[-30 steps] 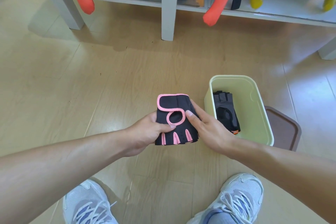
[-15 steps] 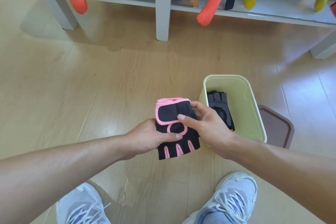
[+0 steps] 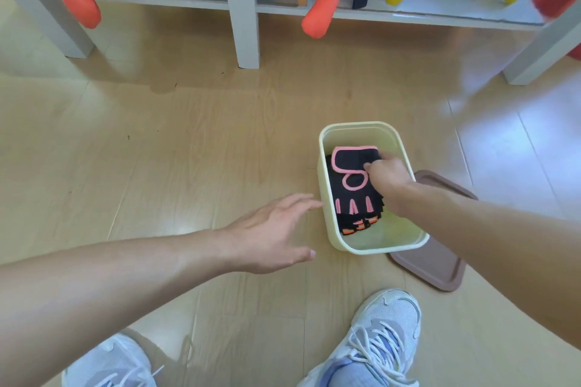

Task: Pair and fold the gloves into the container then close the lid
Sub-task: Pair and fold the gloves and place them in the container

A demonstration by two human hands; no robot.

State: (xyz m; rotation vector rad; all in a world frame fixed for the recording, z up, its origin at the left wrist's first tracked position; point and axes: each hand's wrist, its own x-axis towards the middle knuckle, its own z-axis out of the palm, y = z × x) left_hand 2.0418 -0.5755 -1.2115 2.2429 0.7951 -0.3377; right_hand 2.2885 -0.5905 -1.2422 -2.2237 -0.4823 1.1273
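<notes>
Moved since the earlier frame: pink-trimmed gloves, from mid-air between both hands to inside the container; left hand, off the gloves and out to the container's left side.

Item 1. Pink-trimmed gloves: stacked, lying against the container's left wall, wrist strap toward the far end, finger stubs toward the near end.

Item 2. Orange-trimmed gloves: beneath the pink pair, only the finger ends showing at the near side.

Item 3. Right hand: reaching over the right rim, fingers curled onto the strap of the top glove; whether they pinch it or merely press it down, I cannot tell.

Item 4. Left hand: fingers straight and loosely together, thumb spread apart, holding nothing, fingertips just beside the container's left wall.

Item 5. Lid: brown, flat on the floor, partly tucked under the container's right edge; not yet fitted.

Risks, judged:
- Strap may spring up when the right hand lifts, since the fold is held only by that hand; a raised strap could catch under the lid.
- Pulling the lid from beneath may tip or slide the light container unless the left hand steadies it.
- Stack leans left; it may slump toward the bare right side.
</notes>
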